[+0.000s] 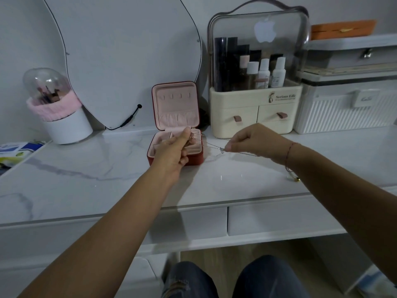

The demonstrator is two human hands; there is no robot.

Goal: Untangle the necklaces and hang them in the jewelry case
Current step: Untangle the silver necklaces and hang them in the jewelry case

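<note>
Far out beyond the left hand's outer side, a white brush holder [64, 123] with a clear dome and a pink fluffy band stood on the marble tabletop [86, 179]. A curved mirror [129, 50] leaned against the wall behind it.

The left hand [174, 153] was raised in front of the jewelry case [175, 104], thumb pointing up and fingers curled in. It pinched a small rose-coloured bunch of chain between thumb and fingertips. The case sat open just behind and partly under that hand. Its pink lid stood upright, with a row of small hooks near the top and a gathered pocket below them. Nothing could be seen hanging on those hooks.

From the left hand's grip the necklaces [221, 150] ran as thin silvery strands across the gap to the right hand [251, 140], held above the tabletop. The right hand's thumb and forefinger were pressed together on the chain at a small pendant or knot. The other fingers were folded, and more chain trailed under the palm towards the wrist. How the strands crossed one another was too fine to tell. A red string bracelet [289, 153] circled the right wrist.

Directly behind the right hand stood a cream cosmetics organiser [255, 117] with a clear hood, bottles inside and two small drawers. Past that hand's outer side was a white ribbed box [348, 112].
</note>
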